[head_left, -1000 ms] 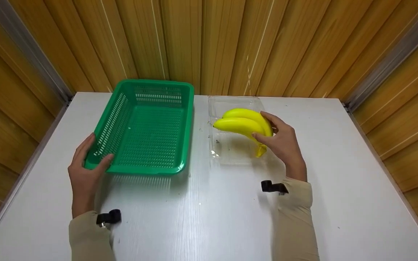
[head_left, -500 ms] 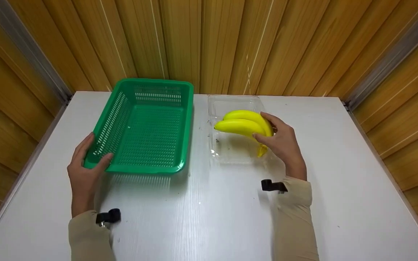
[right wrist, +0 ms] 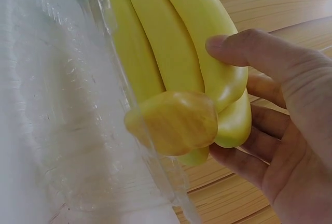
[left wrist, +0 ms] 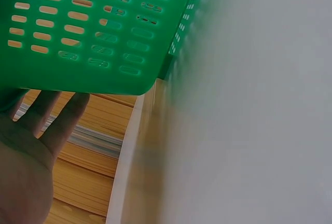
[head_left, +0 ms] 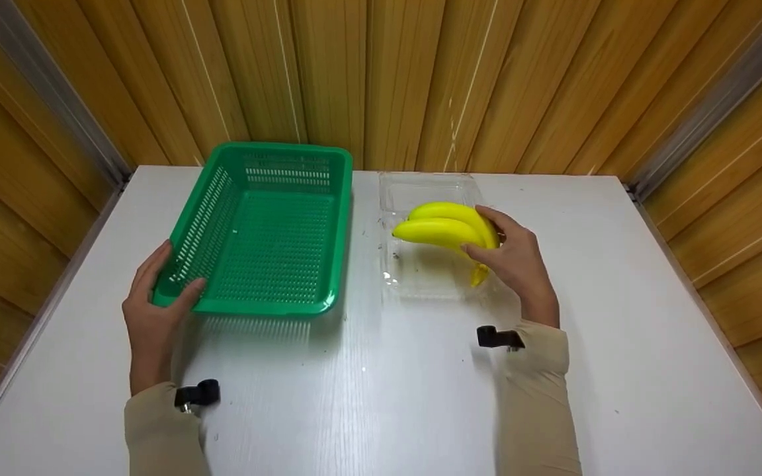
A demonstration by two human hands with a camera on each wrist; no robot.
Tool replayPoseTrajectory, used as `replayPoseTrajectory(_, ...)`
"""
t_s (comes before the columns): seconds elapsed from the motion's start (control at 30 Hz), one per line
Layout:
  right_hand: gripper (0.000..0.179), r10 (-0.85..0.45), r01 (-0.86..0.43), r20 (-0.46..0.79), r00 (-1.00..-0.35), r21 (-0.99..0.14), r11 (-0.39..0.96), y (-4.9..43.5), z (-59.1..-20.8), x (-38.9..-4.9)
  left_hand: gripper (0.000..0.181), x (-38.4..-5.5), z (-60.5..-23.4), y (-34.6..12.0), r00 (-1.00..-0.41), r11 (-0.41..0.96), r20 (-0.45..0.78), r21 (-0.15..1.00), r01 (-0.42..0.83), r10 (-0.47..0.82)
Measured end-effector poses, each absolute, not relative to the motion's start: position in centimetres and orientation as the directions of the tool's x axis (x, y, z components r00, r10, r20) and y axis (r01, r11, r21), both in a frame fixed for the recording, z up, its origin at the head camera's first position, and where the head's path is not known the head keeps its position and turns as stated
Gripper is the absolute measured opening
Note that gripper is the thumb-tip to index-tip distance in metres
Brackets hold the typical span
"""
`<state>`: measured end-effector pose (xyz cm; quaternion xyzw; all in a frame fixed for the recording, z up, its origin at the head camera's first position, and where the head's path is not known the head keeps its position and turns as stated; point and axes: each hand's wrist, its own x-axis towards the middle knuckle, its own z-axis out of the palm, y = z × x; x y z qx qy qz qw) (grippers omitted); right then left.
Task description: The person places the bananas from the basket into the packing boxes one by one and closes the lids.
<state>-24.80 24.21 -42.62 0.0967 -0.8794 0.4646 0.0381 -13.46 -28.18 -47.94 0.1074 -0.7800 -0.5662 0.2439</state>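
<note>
My left hand [head_left: 156, 311] holds the near left corner of a green plastic basket [head_left: 341, 238], with the thumb over the rim and the fingers along the outer wall. Slotted holes line the basket's side [left wrist: 78, 16] in the left wrist view. My right hand [head_left: 513, 254] grips a bunch of yellow bananas [head_left: 444, 231], thumb on the near side and fingers round the far side. The bunch overlaps a clear plastic container [head_left: 421, 281], its stem end [right wrist: 176, 123] close by the container's edge in the right wrist view. No contents show inside the basket.
Both things stand on a white table [head_left: 368, 410], the basket left and the container right of the middle. Wood-patterned panels [head_left: 394, 79] rise behind the table and at both sides. Black camera mounts sit at both wrists.
The banana bunch has dipped very slightly toward the container and to the right in my right hand. My left hand and the basket stay practically in place.
</note>
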Motion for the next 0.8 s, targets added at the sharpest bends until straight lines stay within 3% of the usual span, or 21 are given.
replayPoseTrajectory(0.8, 0.075, -0.149, -0.147, 0.072, -0.986, -0.796, 0.587, 24.14, -43.52, -25.40, 0.071, -13.53, -48.03, -28.27, -0.854, 0.320, 0.277, 0.937, 0.139, -0.440)
